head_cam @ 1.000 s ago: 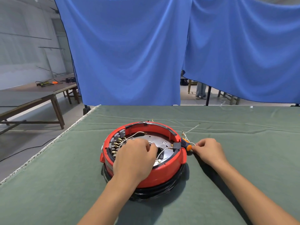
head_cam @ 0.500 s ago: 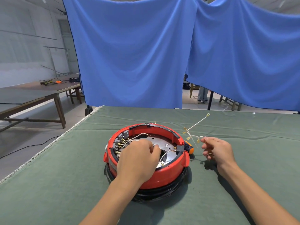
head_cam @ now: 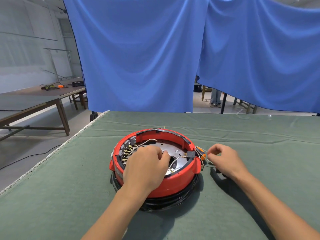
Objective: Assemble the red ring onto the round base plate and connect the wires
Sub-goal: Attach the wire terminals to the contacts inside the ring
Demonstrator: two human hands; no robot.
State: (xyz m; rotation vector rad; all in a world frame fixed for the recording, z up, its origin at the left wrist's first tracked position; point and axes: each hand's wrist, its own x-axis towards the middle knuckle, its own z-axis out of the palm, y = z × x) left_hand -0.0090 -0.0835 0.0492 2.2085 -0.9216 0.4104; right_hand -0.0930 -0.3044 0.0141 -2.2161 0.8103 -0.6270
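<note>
Left hand fingertips' hold: hidden.

Even, diffuse daylight; wide-angle view, mildly soft throughout.

The green tablecloth is lit evenly from above, and soft shadows are cast beneath the right hand and around the red ring (darkest at its near side). No glare is seen. Straight lines are bowed toward the frame edges, and the blue curtain and the side table are rendered slightly soft.

Blue curtains behind — wooden tables left, grey floor.
</note>
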